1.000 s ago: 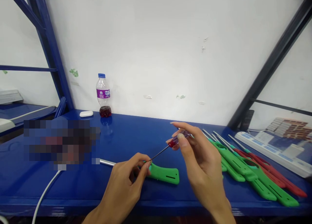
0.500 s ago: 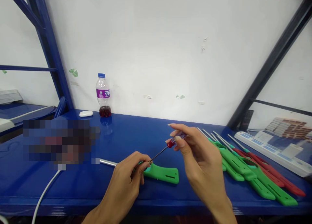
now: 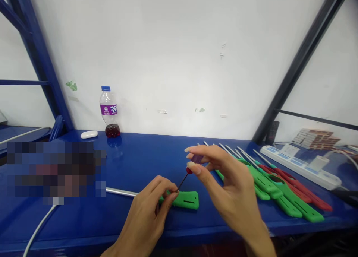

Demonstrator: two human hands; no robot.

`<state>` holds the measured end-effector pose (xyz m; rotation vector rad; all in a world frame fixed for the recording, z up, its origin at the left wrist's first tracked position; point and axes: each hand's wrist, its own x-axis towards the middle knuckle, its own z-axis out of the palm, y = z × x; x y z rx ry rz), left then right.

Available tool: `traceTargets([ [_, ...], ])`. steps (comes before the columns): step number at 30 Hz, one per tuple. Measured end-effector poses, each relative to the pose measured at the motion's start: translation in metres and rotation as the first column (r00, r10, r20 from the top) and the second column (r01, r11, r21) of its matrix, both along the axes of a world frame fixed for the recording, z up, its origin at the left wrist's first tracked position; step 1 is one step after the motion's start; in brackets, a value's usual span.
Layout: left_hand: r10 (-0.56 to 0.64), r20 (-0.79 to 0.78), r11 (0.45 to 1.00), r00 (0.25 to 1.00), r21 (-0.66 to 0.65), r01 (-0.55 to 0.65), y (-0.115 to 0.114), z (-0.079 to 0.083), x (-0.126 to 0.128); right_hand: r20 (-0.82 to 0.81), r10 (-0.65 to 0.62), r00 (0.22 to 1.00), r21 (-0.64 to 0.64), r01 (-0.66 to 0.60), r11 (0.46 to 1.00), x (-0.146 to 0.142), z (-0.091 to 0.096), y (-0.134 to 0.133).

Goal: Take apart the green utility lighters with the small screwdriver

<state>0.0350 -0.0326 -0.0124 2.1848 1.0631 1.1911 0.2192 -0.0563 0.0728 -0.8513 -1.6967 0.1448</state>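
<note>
Right hand (image 3: 234, 180), loosely curled, pinches a screwdriver (image 3: 189, 170), tip at the left hand (image 3: 151, 203), whose fingers close on a green lighter (image 3: 185, 197), best held still.

Two bare hands on my feed. Left hand (image 3: 147, 208): slim build, long tapering fingers, nails too small for me to judge. Right hand (image 3: 235, 180): same slender build, thumbnail (image 3: 191, 165) rounded, index nail (image 3: 187, 149) longish. Both wrists (image 3: 258, 232) bare too, as far as I can see.
</note>
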Motion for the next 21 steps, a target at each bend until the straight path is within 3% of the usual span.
traceTargets([
  [5, -0.083, -0.065, 0.995, 0.994, 0.058, 0.086, 0.006, 0.006, 0.031, 0.131, -0.033, 0.991, -0.137, 0.051, 0.989, 0.033, 0.016, -0.012],
  [9, -0.118, -0.144, 0.992, 0.982, 0.024, 0.123, 0.012, 0.002, 0.047, 0.224, -0.021, 0.974, -0.214, 0.071, 0.974, 0.045, 0.02, -0.016],
  [16, -0.13, -0.238, 0.99, 0.963, -0.079, 0.114, 0.013, -0.002, 0.046, 0.251, 0.061, 0.966, -0.275, 0.01, 0.961, 0.049, 0.016, -0.006],
  [21, -0.119, -0.276, 0.992, 0.954, -0.069, 0.103, 0.012, -0.002, 0.047, 0.214, 0.04, 0.976, -0.279, 0.022, 0.96, 0.051, 0.014, 0.0],
])
